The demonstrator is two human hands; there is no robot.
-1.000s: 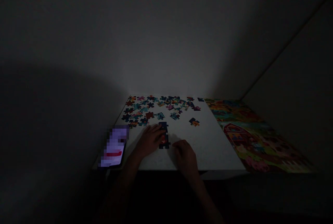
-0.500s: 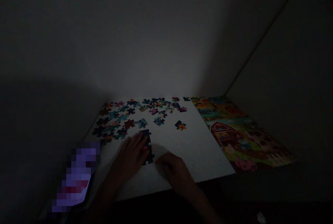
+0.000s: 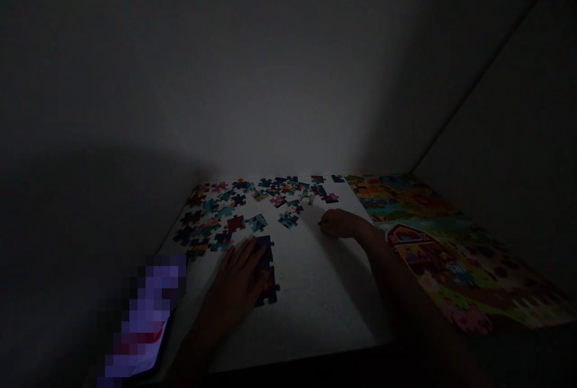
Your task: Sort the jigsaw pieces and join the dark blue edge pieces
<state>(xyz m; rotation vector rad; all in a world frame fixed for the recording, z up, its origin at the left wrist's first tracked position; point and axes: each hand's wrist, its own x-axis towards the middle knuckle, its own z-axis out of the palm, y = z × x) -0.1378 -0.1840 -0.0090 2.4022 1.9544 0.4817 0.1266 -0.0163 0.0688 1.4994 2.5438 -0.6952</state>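
A strip of joined dark blue jigsaw pieces (image 3: 269, 271) lies on the white tabletop. My left hand (image 3: 241, 277) rests on its left part with the fingers stretched out, holding nothing. Farther right, my right hand (image 3: 339, 223) is curled in a pinch low over the table. A small dark edge of a puzzle piece shows at its fingertips; the fingers and the dim light hide the remainder. Loose puzzle pieces (image 3: 258, 222) are strewn beyond both hands, the closest to my right hand being a teal piece (image 3: 287, 219).
Colourful picture sheets (image 3: 419, 268) with a red barn and animals cover the right side. A lit, blurred-out screen (image 3: 146, 316) stands at the left edge. Behind the white table (image 3: 315, 322) rises a pale wall (image 3: 270, 75). The room is dark.
My right hand has gone from beside the joined strip forward and right to the lone piece, which it now covers. My left hand stays on the strip. The view has shifted slightly.
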